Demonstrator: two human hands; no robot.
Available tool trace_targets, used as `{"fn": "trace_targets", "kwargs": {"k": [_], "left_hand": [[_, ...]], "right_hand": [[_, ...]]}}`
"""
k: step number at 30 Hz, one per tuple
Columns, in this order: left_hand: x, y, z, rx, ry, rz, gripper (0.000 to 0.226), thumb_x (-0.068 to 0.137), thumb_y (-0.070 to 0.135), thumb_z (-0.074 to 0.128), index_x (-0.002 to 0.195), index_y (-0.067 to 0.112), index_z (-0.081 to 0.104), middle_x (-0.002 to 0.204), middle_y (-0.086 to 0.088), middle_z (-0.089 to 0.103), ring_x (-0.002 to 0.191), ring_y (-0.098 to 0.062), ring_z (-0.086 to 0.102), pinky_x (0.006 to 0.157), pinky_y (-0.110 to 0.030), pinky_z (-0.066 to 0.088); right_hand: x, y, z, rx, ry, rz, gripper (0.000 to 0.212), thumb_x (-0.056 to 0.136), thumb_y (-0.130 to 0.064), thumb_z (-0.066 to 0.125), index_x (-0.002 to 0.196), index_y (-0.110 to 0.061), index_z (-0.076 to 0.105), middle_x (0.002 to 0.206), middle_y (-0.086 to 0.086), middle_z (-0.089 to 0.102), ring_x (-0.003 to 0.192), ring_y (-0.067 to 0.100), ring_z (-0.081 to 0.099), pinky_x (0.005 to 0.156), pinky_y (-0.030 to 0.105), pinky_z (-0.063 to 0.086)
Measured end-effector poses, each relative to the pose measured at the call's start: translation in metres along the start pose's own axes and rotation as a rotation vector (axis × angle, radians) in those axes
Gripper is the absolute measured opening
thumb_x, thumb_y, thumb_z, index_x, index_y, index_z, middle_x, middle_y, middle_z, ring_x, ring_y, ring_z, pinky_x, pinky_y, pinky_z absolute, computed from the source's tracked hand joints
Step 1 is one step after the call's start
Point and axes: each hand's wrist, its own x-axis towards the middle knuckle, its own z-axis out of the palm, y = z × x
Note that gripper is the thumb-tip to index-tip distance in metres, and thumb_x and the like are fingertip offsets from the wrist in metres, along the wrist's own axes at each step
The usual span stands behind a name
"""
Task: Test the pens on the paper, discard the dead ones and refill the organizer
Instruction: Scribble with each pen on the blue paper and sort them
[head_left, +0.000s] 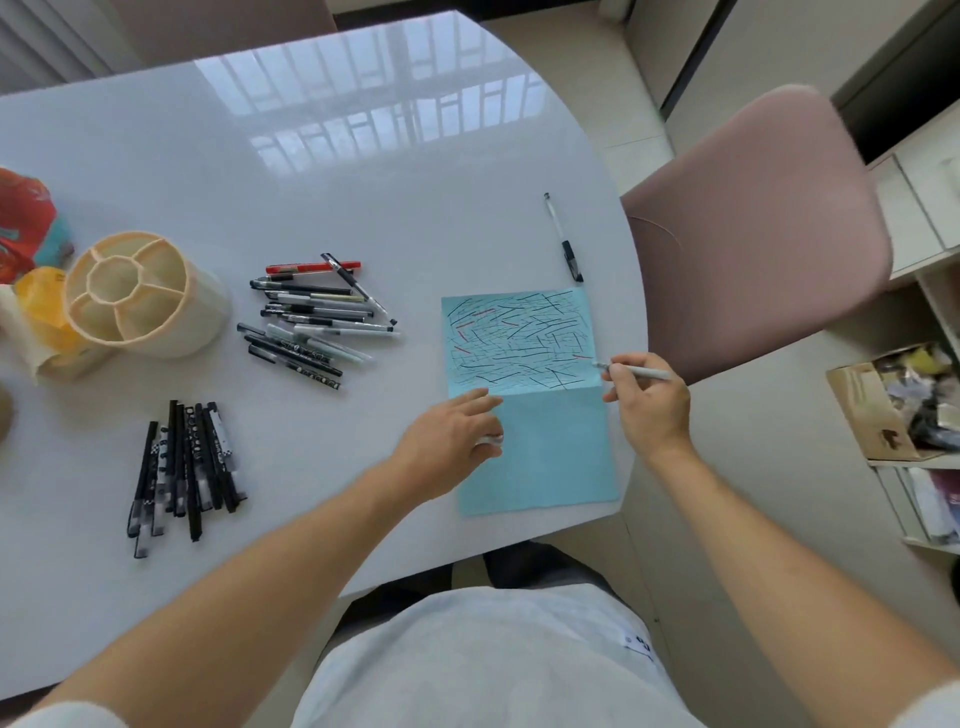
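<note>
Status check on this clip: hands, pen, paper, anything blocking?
Right hand grips white pen, tip at blue paper edge. Left hand rests on paper, cap-like thing under fingers. Organizer empty. Nothing blocking.

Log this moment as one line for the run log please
phase: pen testing | right hand: grips white pen, tip at blue paper | left hand: on paper, holds cap | organizer: empty

You find no text here that you can read. The small white tag (638, 646) on the shirt hem, at five o'clock from the blue paper (540, 457), carries dark marks too small to make out. The patterned black pens (184, 467) at nine o'clock bear print that is only a blur.
</note>
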Motion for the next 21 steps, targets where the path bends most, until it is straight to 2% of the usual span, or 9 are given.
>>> {"fn": "trace_targets", "kwargs": {"k": [3,6,8,11,14,16,19,21], "left_hand": [[0.006,-0.004,0.009,0.031,-0.097,0.010,0.015,0.093,0.028,0.067,0.097,0.015,0.070,0.140,-0.004,0.056,0.144,-0.027,0.037,0.113,-0.031,0.032],[0.005,-0.011,0.012,0.051,-0.135,-0.001,0.015,0.094,0.030,0.065,0.097,0.015,0.070,0.144,0.001,0.052,0.145,-0.025,0.035,0.112,-0.030,0.032],[0.004,-0.012,0.014,0.057,-0.144,-0.008,0.015,0.094,0.031,0.065,0.097,0.016,0.069,0.147,0.001,0.050,0.146,-0.023,0.033,0.113,-0.029,0.030],[0.006,-0.010,0.015,0.049,-0.128,-0.032,0.015,0.093,0.029,0.066,0.097,0.015,0.070,0.146,-0.001,0.052,0.146,-0.023,0.034,0.115,-0.024,0.025],[0.007,-0.009,0.014,0.032,-0.133,-0.052,0.015,0.093,0.028,0.067,0.098,0.015,0.071,0.146,0.000,0.052,0.146,-0.022,0.033,0.114,-0.028,0.029],[0.007,-0.007,0.013,0.029,-0.144,-0.065,0.016,0.093,0.029,0.066,0.100,0.015,0.071,0.149,0.001,0.050,0.147,-0.021,0.031,0.114,-0.030,0.031],[0.007,-0.006,0.011,0.028,-0.161,-0.074,0.016,0.094,0.029,0.066,0.101,0.015,0.071,0.150,0.002,0.049,0.147,-0.019,0.030,0.113,-0.028,0.030],[0.007,-0.006,0.009,0.012,-0.166,-0.086,0.017,0.094,0.030,0.066,0.102,0.017,0.070,0.149,0.004,0.049,0.147,-0.016,0.030,0.111,-0.026,0.031]], "right_hand": [[0.002,0.003,0.004,-0.073,-0.025,-0.044,0.020,0.093,-0.021,0.065,0.083,-0.037,0.067,0.078,-0.011,0.074,0.063,0.012,0.072,0.057,0.017,0.052],[0.008,0.006,0.006,-0.136,-0.063,-0.051,0.012,0.094,-0.022,0.065,0.090,-0.032,0.071,0.077,-0.003,0.073,0.066,0.018,0.070,0.058,0.027,0.053],[0.012,0.007,0.005,-0.176,-0.078,-0.069,0.009,0.094,-0.022,0.065,0.093,-0.027,0.073,0.072,-0.003,0.072,0.062,0.012,0.067,0.058,0.025,0.051],[0.014,0.009,0.001,-0.248,-0.087,-0.100,0.009,0.087,-0.021,0.064,0.083,-0.024,0.072,0.068,-0.007,0.070,0.059,0.003,0.060,0.055,0.017,0.043],[0.009,0.012,-0.004,-0.257,-0.083,-0.069,0.014,0.076,-0.032,0.060,0.071,-0.024,0.070,0.067,-0.013,0.069,0.064,0.007,0.062,0.056,0.023,0.046],[0.005,0.014,-0.007,-0.210,-0.069,-0.054,0.014,0.076,-0.034,0.059,0.070,-0.027,0.069,0.068,-0.012,0.070,0.063,0.011,0.065,0.057,0.028,0.050],[0.002,0.012,-0.010,-0.093,-0.004,-0.016,0.012,0.084,-0.027,0.062,0.075,-0.030,0.070,0.073,-0.007,0.074,0.065,0.019,0.071,0.058,0.033,0.055],[0.000,0.009,-0.010,-0.044,0.026,-0.011,0.015,0.089,-0.021,0.064,0.078,-0.030,0.068,0.076,-0.004,0.076,0.064,0.015,0.071,0.058,0.030,0.057]]}}
